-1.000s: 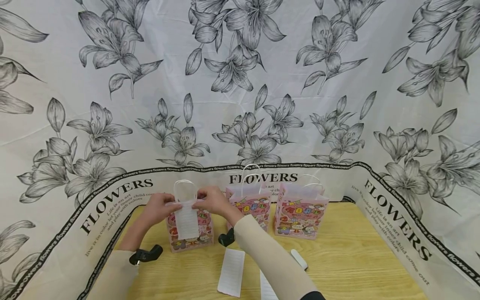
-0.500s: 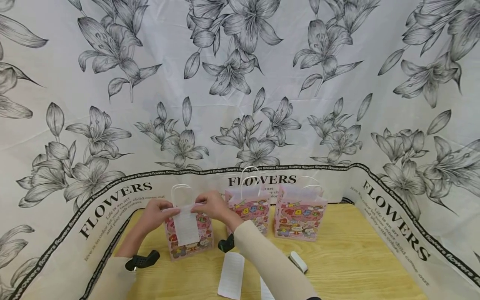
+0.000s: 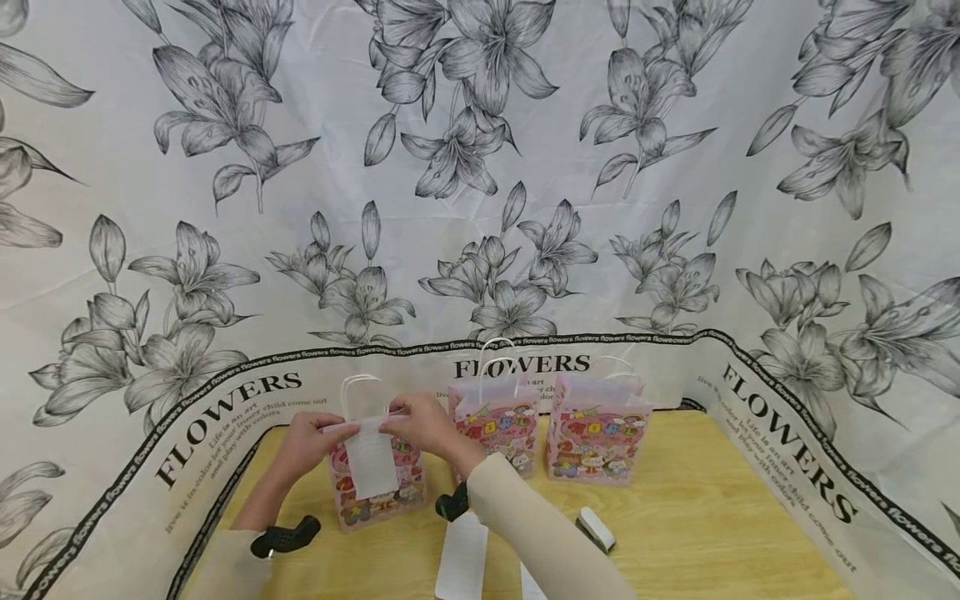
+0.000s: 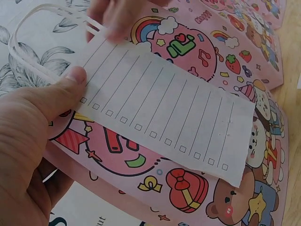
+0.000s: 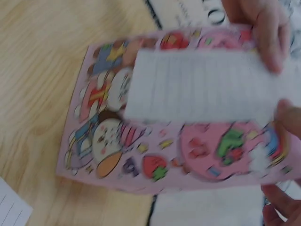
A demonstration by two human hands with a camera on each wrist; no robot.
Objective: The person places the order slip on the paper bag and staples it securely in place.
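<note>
A pink cartoon-printed paper gift bag [image 3: 411, 492] with white handles stands at the left of the table. Against its front, at the top edge, lies a strip of lined checklist paper [image 4: 160, 113] with small boxes along one side. My left hand [image 3: 309, 442] pinches the bag's rim and the paper's corner, thumb in front and fingers behind. From the other side my right hand [image 3: 426, 427] pinches the same rim, its thumb on the paper's other top corner. The paper hangs down over the printed front.
Two more pink gift bags, one in the middle [image 3: 495, 437] and one at right [image 3: 598, 442], stand near the flowered cloth backdrop [image 3: 480, 275]. Loose lined sheets [image 3: 461, 560] lie nearer the person. A small white and black object [image 3: 596, 529] is to their right.
The left bag, with the paper and both hands on it, has come slightly nearer the person. Both hands keep their hold at the rim. The head view has tilted up slightly.
</note>
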